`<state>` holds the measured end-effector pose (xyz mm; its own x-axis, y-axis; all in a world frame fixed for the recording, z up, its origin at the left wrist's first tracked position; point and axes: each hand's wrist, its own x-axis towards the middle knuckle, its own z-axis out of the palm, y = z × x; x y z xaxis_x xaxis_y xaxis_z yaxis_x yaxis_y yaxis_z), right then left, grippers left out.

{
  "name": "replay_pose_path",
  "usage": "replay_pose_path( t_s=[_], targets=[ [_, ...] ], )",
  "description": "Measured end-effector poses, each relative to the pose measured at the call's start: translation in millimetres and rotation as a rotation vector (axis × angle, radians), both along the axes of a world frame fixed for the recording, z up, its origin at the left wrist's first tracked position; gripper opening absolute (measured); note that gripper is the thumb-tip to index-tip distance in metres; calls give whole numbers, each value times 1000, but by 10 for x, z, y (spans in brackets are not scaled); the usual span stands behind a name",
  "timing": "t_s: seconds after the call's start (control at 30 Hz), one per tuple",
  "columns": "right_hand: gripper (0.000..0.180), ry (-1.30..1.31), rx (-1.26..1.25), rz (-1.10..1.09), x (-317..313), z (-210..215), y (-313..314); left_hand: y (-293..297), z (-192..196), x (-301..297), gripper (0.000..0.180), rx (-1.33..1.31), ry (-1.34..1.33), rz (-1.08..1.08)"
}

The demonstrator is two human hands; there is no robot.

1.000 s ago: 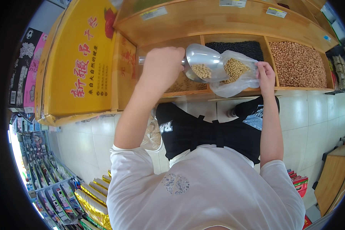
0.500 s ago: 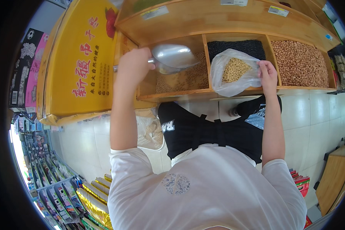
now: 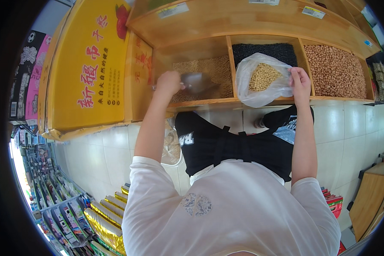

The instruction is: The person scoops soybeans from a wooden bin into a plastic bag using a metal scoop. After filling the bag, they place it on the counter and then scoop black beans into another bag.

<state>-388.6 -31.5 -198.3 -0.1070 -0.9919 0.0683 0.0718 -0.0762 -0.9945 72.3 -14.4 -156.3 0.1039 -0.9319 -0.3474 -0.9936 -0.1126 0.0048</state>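
My left hand (image 3: 170,82) is closed around the handle of a metal scoop (image 3: 195,85), whose bowl is down in the left wooden bin, at small light-brown beans or grains (image 3: 202,66). The scoop looks dark and slightly blurred. At the middle bin, my right hand (image 3: 301,80) pinches the right edge of a translucent plastic bag (image 3: 254,97). Its mouth is spread apart, with pale yellow beans (image 3: 263,77) inside. The bag covers part of the black beans (image 3: 264,50) and hangs by the bin's front board.
Wooden dividers (image 3: 231,64) separate the bins. Reddish-brown peanut-like kernels (image 3: 337,72) fill the right bin, below a raised wooden tier (image 3: 247,21). A large yellow box (image 3: 72,85) stands at the left. A white basket (image 3: 171,147) with a bag in it sits on the floor.
My left hand has brought the scoop down and nearer, from above the left bin into it. My right hand and the bag have barely moved.
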Motion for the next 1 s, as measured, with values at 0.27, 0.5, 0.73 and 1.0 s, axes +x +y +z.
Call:
replay_pose_path(
  t_s=[0.27, 0.5, 0.73, 1.0],
  targets=[
    [18, 63, -29, -16, 3, 4, 1, -275, -850, 19, 33, -4, 219, 99],
    [17, 47, -5, -10, 9, 6, 12, -295, -962, 197, 43, 203, 434, 96],
    [17, 57, -26, -7, -6, -25, -6, -274, -958, 257, 48, 304, 710, 282],
    [18, 55, -17, -22, -20, -44, -17, -289, -1137, 344, 52, 85, 815, 251]
  ],
)
